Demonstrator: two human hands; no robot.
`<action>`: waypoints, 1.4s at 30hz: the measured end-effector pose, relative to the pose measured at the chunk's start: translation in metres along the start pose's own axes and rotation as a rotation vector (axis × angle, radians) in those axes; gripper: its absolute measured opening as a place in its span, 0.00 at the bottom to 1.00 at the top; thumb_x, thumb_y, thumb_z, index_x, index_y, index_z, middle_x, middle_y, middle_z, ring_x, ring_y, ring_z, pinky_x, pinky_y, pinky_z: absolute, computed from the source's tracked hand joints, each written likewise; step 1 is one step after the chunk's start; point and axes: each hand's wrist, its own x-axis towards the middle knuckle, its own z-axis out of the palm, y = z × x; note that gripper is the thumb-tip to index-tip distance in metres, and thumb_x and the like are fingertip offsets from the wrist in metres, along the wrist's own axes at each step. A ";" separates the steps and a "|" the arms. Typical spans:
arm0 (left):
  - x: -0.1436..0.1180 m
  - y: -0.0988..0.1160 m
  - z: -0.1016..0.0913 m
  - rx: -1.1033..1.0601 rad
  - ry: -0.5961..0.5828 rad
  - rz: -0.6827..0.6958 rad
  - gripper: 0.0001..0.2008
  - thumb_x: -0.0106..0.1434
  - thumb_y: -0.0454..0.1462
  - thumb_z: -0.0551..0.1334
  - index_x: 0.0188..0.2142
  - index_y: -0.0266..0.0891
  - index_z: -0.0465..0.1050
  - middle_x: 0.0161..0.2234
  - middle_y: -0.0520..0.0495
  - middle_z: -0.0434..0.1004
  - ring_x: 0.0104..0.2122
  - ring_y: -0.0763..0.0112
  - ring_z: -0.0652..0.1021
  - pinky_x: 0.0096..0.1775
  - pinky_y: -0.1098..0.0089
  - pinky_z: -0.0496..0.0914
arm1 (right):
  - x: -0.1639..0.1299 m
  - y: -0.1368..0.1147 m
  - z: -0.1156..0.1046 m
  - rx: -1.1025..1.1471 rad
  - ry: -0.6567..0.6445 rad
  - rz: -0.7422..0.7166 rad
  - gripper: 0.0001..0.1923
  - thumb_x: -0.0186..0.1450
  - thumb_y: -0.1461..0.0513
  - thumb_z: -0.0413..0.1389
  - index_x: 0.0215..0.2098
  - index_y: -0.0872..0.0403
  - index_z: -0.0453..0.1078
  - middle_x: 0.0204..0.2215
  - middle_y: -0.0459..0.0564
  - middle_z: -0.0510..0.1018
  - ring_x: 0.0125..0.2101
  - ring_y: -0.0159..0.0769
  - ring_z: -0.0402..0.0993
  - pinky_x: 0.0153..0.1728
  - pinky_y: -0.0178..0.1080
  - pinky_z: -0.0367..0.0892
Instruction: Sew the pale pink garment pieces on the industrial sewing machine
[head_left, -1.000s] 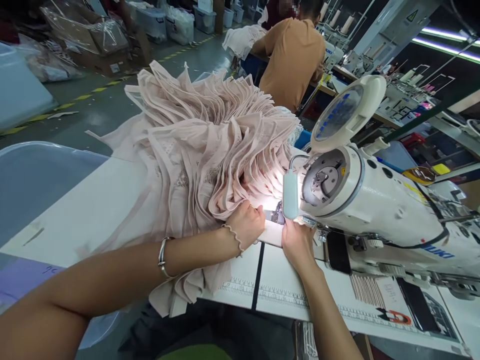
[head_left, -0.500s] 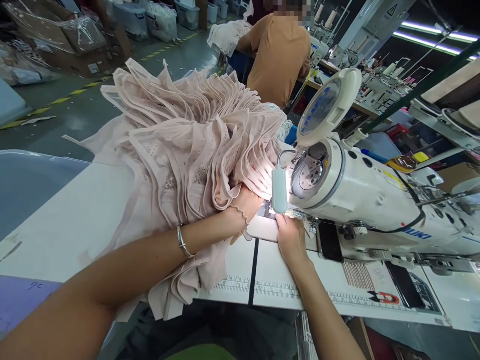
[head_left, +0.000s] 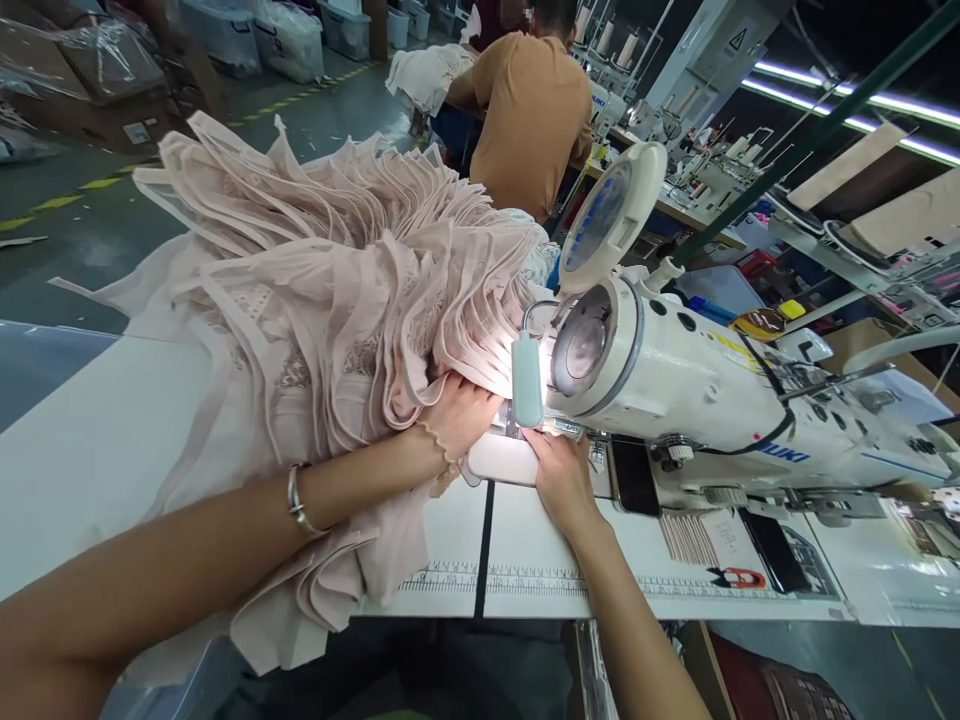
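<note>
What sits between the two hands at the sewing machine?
In the head view, a lit strip of pale fabric lies between the left hand and right hand, under the small lamp.

We count two hands, left (head_left: pixel 459 418) and right (head_left: pixel 559 478), one fabric heap (head_left: pixel 330 300), one sewing machine (head_left: pixel 675 390), one lamp (head_left: pixel 526 378), one bracelet (head_left: pixel 296 500), one co-worker (head_left: pixel 529 115).

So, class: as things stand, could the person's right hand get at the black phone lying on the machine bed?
Probably yes. The right hand rests on the table just beside the black phone, and nothing lies between them; the sewing machine arm passes above without blocking it.
</note>
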 end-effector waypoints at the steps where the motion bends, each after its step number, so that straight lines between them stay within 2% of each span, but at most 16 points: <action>1: -0.005 0.000 -0.002 0.051 -0.003 0.034 0.05 0.66 0.31 0.59 0.37 0.31 0.73 0.33 0.41 0.76 0.37 0.56 0.74 0.45 0.59 0.63 | 0.000 -0.001 -0.001 0.001 -0.017 0.017 0.30 0.63 0.73 0.41 0.56 0.49 0.73 0.46 0.54 0.78 0.49 0.47 0.68 0.54 0.51 0.61; 4: -0.020 -0.003 -0.008 0.238 0.027 0.227 0.09 0.68 0.29 0.53 0.34 0.35 0.70 0.31 0.44 0.73 0.34 0.60 0.72 0.40 0.61 0.62 | 0.002 -0.007 -0.003 -0.009 -0.058 0.061 0.30 0.63 0.73 0.42 0.56 0.50 0.73 0.48 0.56 0.76 0.50 0.49 0.66 0.53 0.52 0.61; 7: -0.029 -0.006 -0.012 0.260 0.116 0.386 0.12 0.69 0.28 0.50 0.31 0.37 0.67 0.29 0.47 0.70 0.31 0.64 0.68 0.38 0.64 0.61 | 0.004 -0.012 -0.007 -0.037 -0.093 0.072 0.30 0.63 0.74 0.42 0.57 0.50 0.72 0.49 0.57 0.75 0.51 0.49 0.66 0.54 0.52 0.60; 12: -0.031 -0.007 -0.009 0.240 0.211 0.516 0.13 0.69 0.26 0.49 0.30 0.37 0.66 0.27 0.49 0.67 0.29 0.67 0.65 0.37 0.66 0.59 | 0.007 -0.016 -0.010 -0.059 -0.178 0.084 0.32 0.63 0.75 0.42 0.60 0.50 0.69 0.48 0.58 0.74 0.50 0.49 0.65 0.53 0.53 0.61; 15: -0.031 -0.004 -0.004 0.235 0.204 0.564 0.14 0.69 0.25 0.49 0.30 0.37 0.65 0.27 0.50 0.67 0.28 0.68 0.65 0.36 0.66 0.59 | 0.007 -0.016 -0.010 -0.047 -0.206 0.104 0.31 0.64 0.74 0.41 0.61 0.51 0.68 0.49 0.59 0.73 0.50 0.50 0.65 0.52 0.52 0.62; 27: -0.032 -0.004 0.002 0.228 0.199 0.584 0.13 0.69 0.25 0.51 0.30 0.38 0.65 0.27 0.51 0.68 0.27 0.68 0.66 0.33 0.67 0.59 | 0.007 -0.015 -0.008 0.017 -0.202 0.127 0.30 0.66 0.71 0.39 0.62 0.50 0.66 0.52 0.60 0.72 0.52 0.52 0.64 0.52 0.53 0.59; 32: -0.032 -0.005 0.005 0.236 0.195 0.582 0.13 0.70 0.26 0.50 0.30 0.37 0.65 0.27 0.50 0.68 0.27 0.68 0.66 0.34 0.66 0.59 | 0.008 -0.012 -0.007 0.069 -0.185 0.130 0.31 0.64 0.72 0.39 0.60 0.51 0.68 0.52 0.59 0.73 0.50 0.49 0.65 0.54 0.52 0.57; 39: -0.033 -0.003 0.004 0.216 0.113 0.574 0.11 0.69 0.26 0.49 0.34 0.37 0.67 0.30 0.48 0.70 0.29 0.66 0.68 0.34 0.66 0.60 | 0.011 -0.005 -0.004 0.188 -0.174 0.128 0.32 0.59 0.73 0.41 0.56 0.53 0.72 0.42 0.55 0.78 0.46 0.45 0.66 0.52 0.46 0.57; 42: -0.034 -0.004 0.000 0.191 0.037 0.556 0.11 0.68 0.26 0.50 0.34 0.37 0.67 0.31 0.47 0.71 0.31 0.65 0.69 0.34 0.66 0.62 | 0.009 -0.006 -0.003 0.192 -0.165 0.147 0.32 0.60 0.73 0.41 0.57 0.52 0.72 0.44 0.55 0.78 0.46 0.44 0.66 0.51 0.46 0.57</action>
